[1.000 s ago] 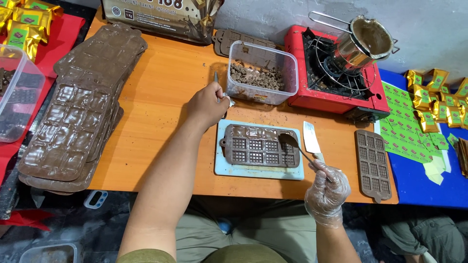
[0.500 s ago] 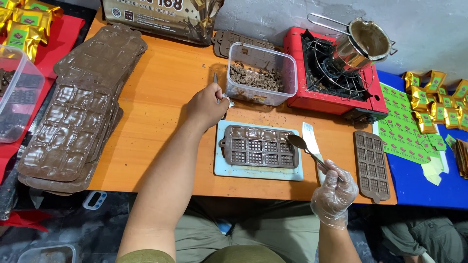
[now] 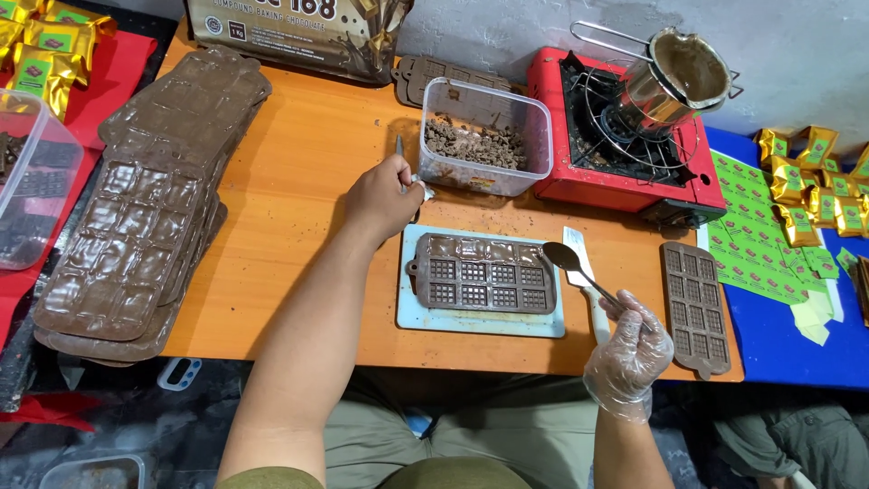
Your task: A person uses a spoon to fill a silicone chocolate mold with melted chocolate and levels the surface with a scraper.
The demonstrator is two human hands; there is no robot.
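A large dark brown printed bag [image 3: 299,36] is standing at the worktop's far edge. Gold foil packets with green labels [image 3: 41,54] are lying far left on red cloth, more gold foil packets [image 3: 810,195] far right beside what are probably green printed label sheets [image 3: 756,254].

gloved right hand [image 3: 626,355], spoon [image 3: 579,270], chocolate mould [image 3: 482,284]

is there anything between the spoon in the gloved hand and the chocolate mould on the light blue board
Nothing visible. The spoon, held by the gloved right hand, hovers just past the right end of the brown mould, with only bare board and a white spatula beneath.
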